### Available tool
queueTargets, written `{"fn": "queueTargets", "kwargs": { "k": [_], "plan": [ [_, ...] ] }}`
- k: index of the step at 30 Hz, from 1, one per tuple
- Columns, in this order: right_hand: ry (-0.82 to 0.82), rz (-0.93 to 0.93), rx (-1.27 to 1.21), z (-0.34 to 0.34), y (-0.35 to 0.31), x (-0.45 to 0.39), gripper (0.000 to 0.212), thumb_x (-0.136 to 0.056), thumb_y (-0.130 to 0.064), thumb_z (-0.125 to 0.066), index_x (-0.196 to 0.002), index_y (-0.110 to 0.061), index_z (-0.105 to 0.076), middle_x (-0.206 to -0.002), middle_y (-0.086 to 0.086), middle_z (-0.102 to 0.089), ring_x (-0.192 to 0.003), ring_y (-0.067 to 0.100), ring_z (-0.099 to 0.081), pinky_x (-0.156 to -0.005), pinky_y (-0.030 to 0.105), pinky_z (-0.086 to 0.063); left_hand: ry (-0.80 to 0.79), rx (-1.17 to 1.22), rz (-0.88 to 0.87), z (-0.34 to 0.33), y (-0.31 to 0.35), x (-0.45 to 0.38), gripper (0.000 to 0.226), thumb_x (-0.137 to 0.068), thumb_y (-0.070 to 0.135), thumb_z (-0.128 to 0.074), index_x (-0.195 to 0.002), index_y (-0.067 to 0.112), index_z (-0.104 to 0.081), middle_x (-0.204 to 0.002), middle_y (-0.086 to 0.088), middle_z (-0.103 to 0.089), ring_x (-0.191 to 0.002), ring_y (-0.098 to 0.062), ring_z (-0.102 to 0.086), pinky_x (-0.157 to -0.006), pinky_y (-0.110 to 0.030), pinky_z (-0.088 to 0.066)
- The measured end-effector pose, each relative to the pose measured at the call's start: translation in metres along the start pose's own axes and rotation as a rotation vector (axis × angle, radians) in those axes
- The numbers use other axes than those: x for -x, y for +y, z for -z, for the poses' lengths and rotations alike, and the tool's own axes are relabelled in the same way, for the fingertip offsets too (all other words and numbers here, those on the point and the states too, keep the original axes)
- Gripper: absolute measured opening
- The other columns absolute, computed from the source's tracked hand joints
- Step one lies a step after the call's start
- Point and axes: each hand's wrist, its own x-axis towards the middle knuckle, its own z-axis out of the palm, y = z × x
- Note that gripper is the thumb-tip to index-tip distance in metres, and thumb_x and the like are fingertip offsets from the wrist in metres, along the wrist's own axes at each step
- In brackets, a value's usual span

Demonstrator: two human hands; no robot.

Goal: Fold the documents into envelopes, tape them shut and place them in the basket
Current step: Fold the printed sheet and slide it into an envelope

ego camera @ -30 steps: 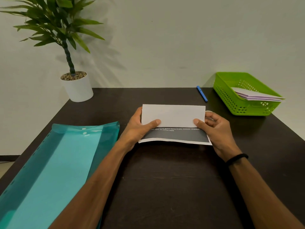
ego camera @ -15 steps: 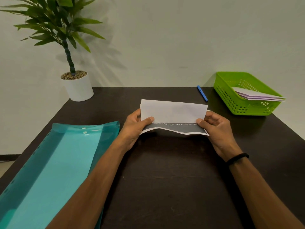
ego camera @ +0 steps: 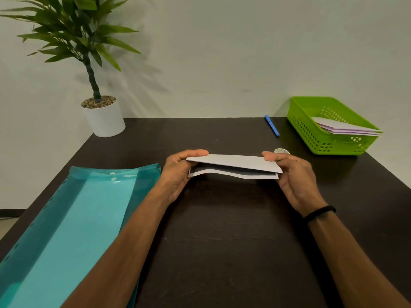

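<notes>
We hold a folded sheet of paper (ego camera: 233,163) above the middle of the dark table (ego camera: 222,241), one end in each hand. Our left hand (ego camera: 178,174) pinches the left end, thumb on top and fingers curled underneath. Our right hand (ego camera: 293,174) pinches the right end the same way. The white top flap lies over a lower layer with a dark printed band, and the lower edge sags a little between the hands. The green basket (ego camera: 311,134) sits at the far right with folded papers (ego camera: 347,128) already inside. A roll of tape (ego camera: 282,151) lies just behind our right hand, and a blue pen (ego camera: 271,125) lies farther back, left of the basket. A teal folder (ego camera: 66,230) lies at the near left, and a potted plant (ego camera: 102,116) stands at the far left.
</notes>
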Motion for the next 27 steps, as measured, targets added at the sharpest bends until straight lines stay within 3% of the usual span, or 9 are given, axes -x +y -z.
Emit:
{"fn": "queueTargets", "kwargs": {
  "k": [4, 7, 10, 15, 20, 24, 27],
  "plan": [
    [-0.012, -0.053, -0.102, -0.001, -0.003, 0.003, 0.035, -0.098, 0.000, -0.039, -0.093, 0.010, -0.073, -0.116, 0.022, -0.076, -0.109, 0.034, -0.074, -0.097, 0.043, -0.058, 0.011, -0.010, -0.012, -0.001, -0.003, -0.002, 0.024, -0.098, -0.006, -0.059, -0.103, 0.005, -0.080, -0.112, -0.011, -0.078, -0.109, -0.026, -0.073, -0.101, -0.046, -0.057],
    [-0.002, -0.044, -0.049, 0.000, -0.001, 0.003, 0.021, -0.096, -0.005, -0.062, -0.104, 0.010, -0.073, -0.112, 0.020, -0.077, -0.107, 0.032, -0.074, -0.098, 0.043, -0.058, 0.016, 0.026, 0.007, -0.001, -0.002, -0.003, 0.025, -0.100, -0.002, -0.056, -0.109, 0.006, -0.079, -0.114, -0.013, -0.076, -0.110, -0.028, -0.073, -0.097, -0.046, -0.059],
    [-0.007, 0.054, 0.119, 0.004, 0.009, 0.001, 0.017, -0.085, -0.003, -0.081, -0.103, -0.004, -0.078, -0.110, 0.012, -0.079, -0.105, 0.024, -0.074, -0.099, 0.039, -0.056, 0.035, 0.138, 0.020, -0.002, 0.002, 0.000, 0.027, -0.105, 0.010, -0.052, -0.116, 0.010, -0.076, -0.117, -0.015, -0.075, -0.109, -0.028, -0.072, -0.087, -0.041, -0.063],
    [0.014, 0.130, 0.213, 0.006, 0.009, 0.003, 0.029, -0.082, -0.001, -0.084, -0.108, -0.013, -0.078, -0.099, -0.011, -0.080, -0.097, 0.011, -0.074, -0.091, 0.031, -0.057, 0.014, 0.190, 0.080, -0.003, 0.005, 0.002, 0.040, -0.106, 0.043, -0.050, -0.124, 0.014, -0.072, -0.116, -0.012, -0.075, -0.109, -0.024, -0.072, -0.083, -0.038, -0.061],
    [0.049, 0.218, 0.285, 0.003, 0.005, 0.008, 0.033, -0.083, 0.001, -0.083, -0.111, -0.016, -0.077, -0.105, 0.000, -0.077, -0.094, 0.008, -0.075, -0.083, 0.022, -0.060, -0.064, -0.178, -0.102, -0.005, -0.004, 0.007, 0.029, -0.087, 0.037, -0.080, -0.113, 0.025, -0.077, -0.120, -0.001, -0.073, -0.108, -0.021, -0.070, -0.077, -0.030, -0.059],
    [0.093, 0.309, 0.324, 0.001, 0.000, 0.010, 0.031, -0.084, -0.001, -0.083, -0.112, -0.014, -0.076, -0.109, -0.004, -0.078, -0.097, 0.005, -0.074, -0.088, 0.024, -0.060, -0.049, -0.528, -0.290, -0.008, -0.008, 0.009, 0.024, -0.084, 0.042, -0.083, -0.106, 0.033, -0.078, -0.111, 0.013, -0.073, -0.105, -0.011, -0.068, -0.079, -0.028, -0.060],
    [0.117, 0.407, 0.426, -0.002, -0.004, 0.014, 0.025, -0.087, -0.004, -0.082, -0.106, -0.018, -0.074, -0.108, -0.010, -0.075, -0.097, 0.001, -0.073, -0.091, 0.023, -0.060, -0.038, -0.850, -0.503, -0.013, -0.006, 0.014, 0.028, -0.085, 0.045, -0.080, -0.111, 0.036, -0.074, -0.110, 0.022, -0.070, -0.103, 0.003, -0.064, -0.090, -0.019, -0.055]
  ]
}}
